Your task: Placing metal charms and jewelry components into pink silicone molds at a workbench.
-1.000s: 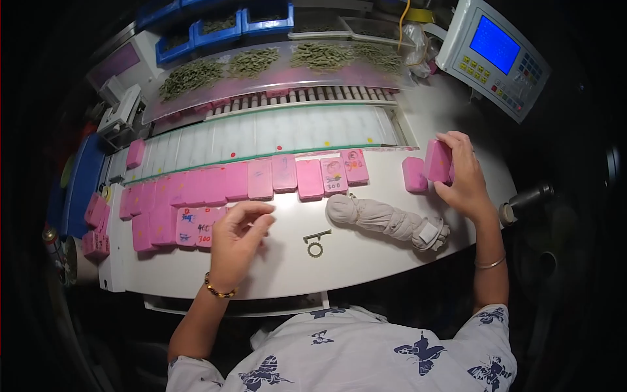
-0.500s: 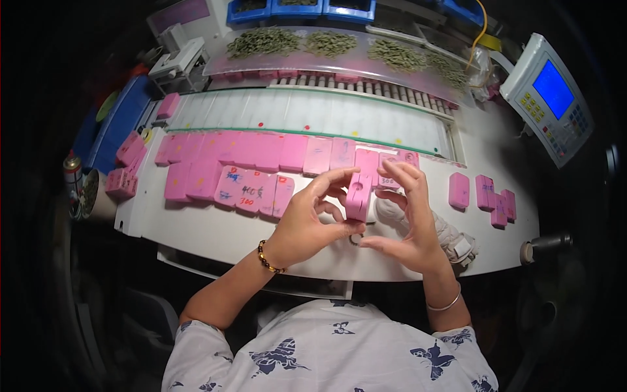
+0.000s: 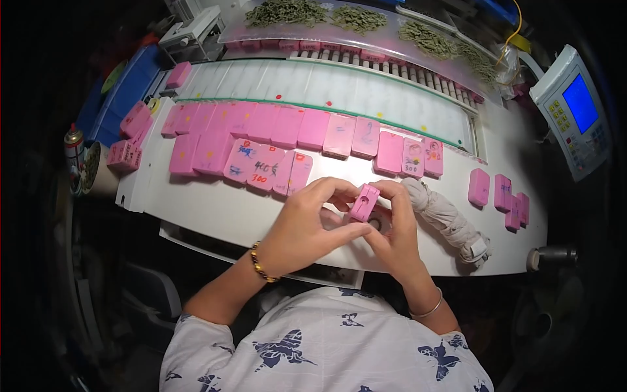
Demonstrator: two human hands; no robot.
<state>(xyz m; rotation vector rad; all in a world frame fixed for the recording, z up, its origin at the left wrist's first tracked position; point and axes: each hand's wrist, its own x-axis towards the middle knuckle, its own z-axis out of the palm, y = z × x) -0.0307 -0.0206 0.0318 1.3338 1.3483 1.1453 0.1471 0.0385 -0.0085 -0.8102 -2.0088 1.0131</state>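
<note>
Between both hands, in front of me, a small pink rubber mould [image 3: 364, 203] is held on end, with a round hollow and a seam on the face turned up to me. My left hand [image 3: 319, 219] grips its left side, with thumb below and fingers behind. My right hand [image 3: 394, 225] closes round its right side, and the two thumb tips nearly meet beneath it. A small dark ring-shaped object [image 3: 375, 223] shows partly behind the mould. Beyond the hands, pink moulds [image 3: 261, 166] with handwritten marks lie in rows.
A rolled white cloth [image 3: 450, 222] lies right of my hands. Further right are several small pink moulds [image 3: 479, 187] and a control panel [image 3: 567, 108] with a blue screen. Behind the rows run a pale glass-like panel [image 3: 313, 85], rollers [image 3: 392, 67] and a shelf of green pieces [image 3: 359, 19].
My right hand has closed in from the right onto the mould, where before it was apart from it. The mould is now lower on the table side and tilted. The view has shifted.
</note>
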